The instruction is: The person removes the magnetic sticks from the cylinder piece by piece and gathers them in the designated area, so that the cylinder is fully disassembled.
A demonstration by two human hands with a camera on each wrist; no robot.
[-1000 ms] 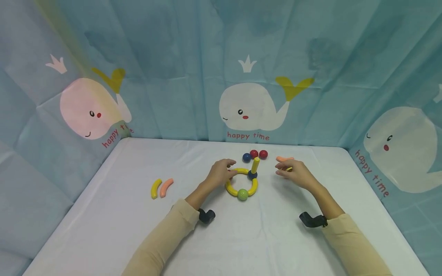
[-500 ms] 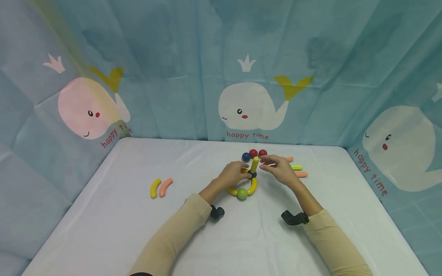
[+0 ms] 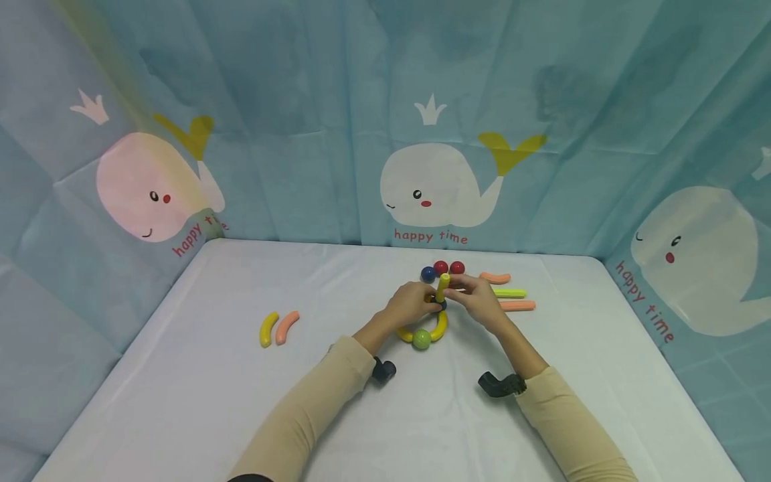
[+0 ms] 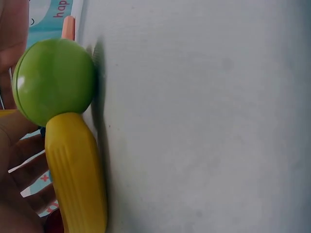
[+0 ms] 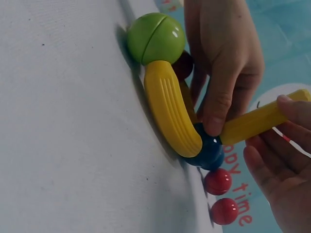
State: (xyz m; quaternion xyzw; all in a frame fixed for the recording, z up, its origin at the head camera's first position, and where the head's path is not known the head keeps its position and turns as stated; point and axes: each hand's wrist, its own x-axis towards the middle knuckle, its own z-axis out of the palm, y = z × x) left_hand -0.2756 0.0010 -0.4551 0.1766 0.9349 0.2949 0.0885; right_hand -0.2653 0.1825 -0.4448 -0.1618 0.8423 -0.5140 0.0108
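A ring of curved yellow rods (image 3: 441, 327) and balls lies mid-table, with a green ball (image 3: 421, 339) at its near side. From its dark blue ball (image 5: 211, 153) a straight yellow stick (image 3: 442, 286) rises at a slant. My left hand (image 3: 411, 304) pinches the blue ball, the thumb pressed on it beside the stick's foot. With thumb and fingers, my right hand (image 3: 480, 301) holds the upper part of the stick. A dark red ball (image 5: 183, 65) of the ring shows behind the green one in the right wrist view. My left hand hides the ring's far left part.
Behind the ring sit a loose blue ball (image 3: 427, 274) and two red balls, one red ball (image 3: 457, 268) rightmost. Right of my right hand lie a curved orange rod (image 3: 496, 278), a yellow-green stick (image 3: 510, 293) and an orange stick (image 3: 518, 306). Curved yellow (image 3: 268, 329) and orange (image 3: 287, 328) rods lie left.
My left hand has moved right from the ring's left side to the blue ball. My right hand has come left from the loose sticks and taken hold of the upright yellow stick.
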